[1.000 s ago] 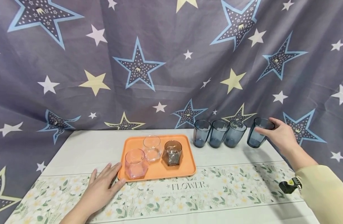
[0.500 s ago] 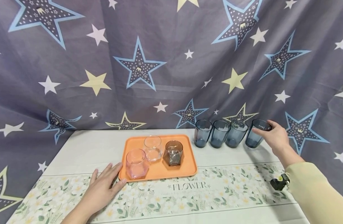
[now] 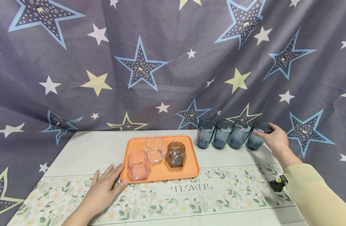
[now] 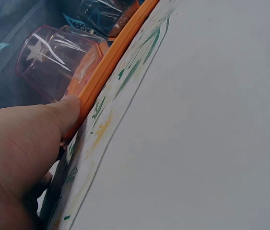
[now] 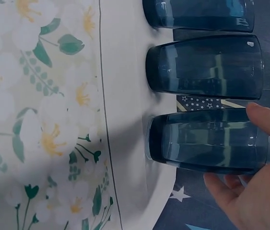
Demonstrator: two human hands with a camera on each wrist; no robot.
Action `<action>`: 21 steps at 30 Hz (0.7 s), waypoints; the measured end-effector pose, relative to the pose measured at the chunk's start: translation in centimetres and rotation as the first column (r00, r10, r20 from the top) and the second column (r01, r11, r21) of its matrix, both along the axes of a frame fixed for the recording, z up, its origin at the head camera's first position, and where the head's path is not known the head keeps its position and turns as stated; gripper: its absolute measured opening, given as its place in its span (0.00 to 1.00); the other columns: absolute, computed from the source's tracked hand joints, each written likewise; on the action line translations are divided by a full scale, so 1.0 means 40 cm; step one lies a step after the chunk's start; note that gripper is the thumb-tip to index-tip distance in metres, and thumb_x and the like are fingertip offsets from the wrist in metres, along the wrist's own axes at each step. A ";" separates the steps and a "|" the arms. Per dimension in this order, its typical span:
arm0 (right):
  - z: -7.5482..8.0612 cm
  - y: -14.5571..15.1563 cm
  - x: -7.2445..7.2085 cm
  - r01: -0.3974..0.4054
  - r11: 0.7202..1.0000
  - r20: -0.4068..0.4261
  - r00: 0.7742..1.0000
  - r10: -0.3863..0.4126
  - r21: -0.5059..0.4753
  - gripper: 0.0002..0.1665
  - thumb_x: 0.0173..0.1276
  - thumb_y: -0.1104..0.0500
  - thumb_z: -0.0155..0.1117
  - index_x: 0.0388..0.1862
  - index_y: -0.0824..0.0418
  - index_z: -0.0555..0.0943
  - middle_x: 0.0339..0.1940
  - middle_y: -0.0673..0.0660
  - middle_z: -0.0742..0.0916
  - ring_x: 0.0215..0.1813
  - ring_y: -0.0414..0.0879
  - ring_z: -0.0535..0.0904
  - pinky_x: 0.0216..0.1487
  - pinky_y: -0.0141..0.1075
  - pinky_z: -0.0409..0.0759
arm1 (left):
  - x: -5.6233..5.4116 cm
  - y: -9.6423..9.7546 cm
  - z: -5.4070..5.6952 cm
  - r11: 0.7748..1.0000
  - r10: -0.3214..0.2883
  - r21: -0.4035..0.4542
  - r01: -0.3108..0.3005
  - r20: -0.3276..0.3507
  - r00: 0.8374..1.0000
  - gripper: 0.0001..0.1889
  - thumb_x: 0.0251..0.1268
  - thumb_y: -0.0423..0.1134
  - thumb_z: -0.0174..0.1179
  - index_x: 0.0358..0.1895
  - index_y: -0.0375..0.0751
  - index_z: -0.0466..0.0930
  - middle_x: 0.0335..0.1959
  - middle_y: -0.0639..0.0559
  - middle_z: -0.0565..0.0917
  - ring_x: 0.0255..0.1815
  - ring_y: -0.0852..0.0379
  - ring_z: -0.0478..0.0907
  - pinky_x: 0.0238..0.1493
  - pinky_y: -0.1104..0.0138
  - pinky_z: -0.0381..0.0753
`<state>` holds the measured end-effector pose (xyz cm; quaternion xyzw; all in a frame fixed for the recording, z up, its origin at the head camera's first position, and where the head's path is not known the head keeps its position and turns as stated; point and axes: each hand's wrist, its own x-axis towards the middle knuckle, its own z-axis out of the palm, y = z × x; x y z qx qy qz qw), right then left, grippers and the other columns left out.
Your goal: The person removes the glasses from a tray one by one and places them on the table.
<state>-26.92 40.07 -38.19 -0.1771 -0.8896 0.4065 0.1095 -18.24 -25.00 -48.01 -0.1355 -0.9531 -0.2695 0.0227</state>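
Observation:
At the right end of a row of blue glasses, my right hand holds a blue glass near its rim, thumb on one side and fingers on the other. This glass is upright on the table, close beside its neighbour. On the left, my left hand rests with fingers spread at the near left corner of an orange tray. Its thumb touches the tray's rim in the left wrist view. The tray bears a pink-tinted glass, a clear glass and a brown glass.
More blue glasses stand in line between the tray and my right hand. A white tablecloth with a floral band covers the table. Behind its back edge hangs a grey star-patterned curtain.
My right hand has brought the blue glass leftward and slightly down, closing the gap to the row. My left hand and the tray have stayed in place.

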 end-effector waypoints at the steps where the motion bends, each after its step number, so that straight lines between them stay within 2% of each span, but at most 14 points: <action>1: -0.001 -0.001 0.001 -0.002 1.000 -0.002 1.000 0.002 0.003 0.64 0.76 0.41 0.76 0.92 0.66 0.50 0.86 0.78 0.64 0.83 0.77 0.62 0.79 0.68 0.67 | 0.000 0.000 0.000 1.000 -0.001 -0.001 0.001 -0.002 1.000 0.45 0.82 0.69 0.57 0.85 0.38 0.68 0.84 0.36 0.69 0.87 0.26 0.54 0.80 0.24 0.30; 13: -0.010 -0.008 0.000 -0.005 1.000 -0.007 1.000 0.005 -0.024 0.64 0.77 0.42 0.76 0.93 0.65 0.48 0.85 0.78 0.66 0.81 0.75 0.66 0.78 0.67 0.69 | 0.004 -0.001 0.002 1.000 0.001 -0.005 -0.001 0.001 1.000 0.44 0.82 0.68 0.58 0.85 0.38 0.68 0.84 0.36 0.69 0.87 0.26 0.54 0.80 0.24 0.30; 21: -0.023 0.000 -0.014 -0.024 0.999 -0.035 0.999 0.024 -0.021 0.65 0.76 0.43 0.77 0.93 0.65 0.48 0.86 0.77 0.65 0.82 0.76 0.65 0.78 0.67 0.69 | 0.006 0.000 0.004 1.000 -0.001 -0.005 0.001 -0.005 1.000 0.43 0.83 0.67 0.59 0.85 0.38 0.68 0.84 0.36 0.70 0.87 0.27 0.55 0.81 0.24 0.32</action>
